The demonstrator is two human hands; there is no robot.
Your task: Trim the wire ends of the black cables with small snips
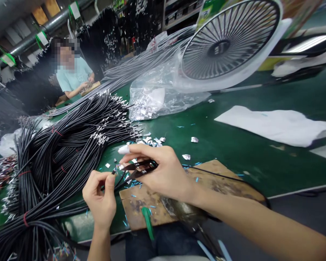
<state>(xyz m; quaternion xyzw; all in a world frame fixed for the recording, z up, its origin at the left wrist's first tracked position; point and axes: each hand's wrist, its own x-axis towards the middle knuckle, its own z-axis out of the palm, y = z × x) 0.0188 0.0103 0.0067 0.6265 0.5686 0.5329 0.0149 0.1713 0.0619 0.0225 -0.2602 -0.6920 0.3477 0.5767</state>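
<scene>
My left hand (100,197) pinches the end of a thin black cable (119,179) with a small metal terminal at its tip. My right hand (159,172) is closed on a few black cable ends (141,167), its forefinger wrapped in white tape. Both hands hover over a worn wooden board (206,181) at the near edge of the green table (233,145). A large bundle of black cables (70,145) with metal terminals, tied with red bands, lies to the left.
Loose metal terminals (152,140) and blue snippets litter the table. A clear plastic bag of terminals (152,101) and a white fan (228,43) sit behind. White cloth (274,125) lies to the right. Another person (73,76) works at the far left.
</scene>
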